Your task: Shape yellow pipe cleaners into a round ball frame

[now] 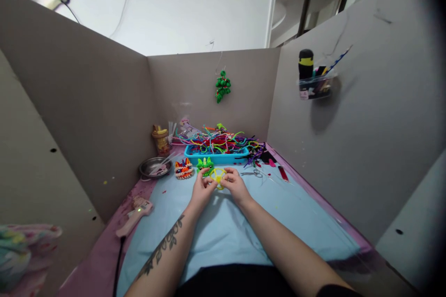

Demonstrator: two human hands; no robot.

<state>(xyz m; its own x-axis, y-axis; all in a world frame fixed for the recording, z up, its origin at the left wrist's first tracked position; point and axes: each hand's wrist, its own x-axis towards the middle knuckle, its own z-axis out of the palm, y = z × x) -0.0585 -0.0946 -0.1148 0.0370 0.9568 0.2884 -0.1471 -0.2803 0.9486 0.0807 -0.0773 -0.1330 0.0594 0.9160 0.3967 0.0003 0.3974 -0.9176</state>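
Between both hands, a little above the light blue cloth (244, 227), is a yellow ring with spokes, like a small wheel (218, 179). My left hand (203, 186) pinches its left side with thumb and fingers. Gripping the right side is my right hand (235, 184), thumb near the wheel's middle. Just behind the left hand sits a green fuzzy animal head (205, 166) with pointed ears. An orange and white fuzzy head (184, 169) stands to its left. Scissors (256, 173) lie right of my right hand.
A blue tray (216, 158) heaped with coloured pipe cleaners stands at the back. On the left are a metal bowl (155, 168), a brown cup (160, 141) and a pink corded glue gun (137, 215). Grey panels enclose the table, with a hanging green ornament (223, 86) and tool holder (315, 87).
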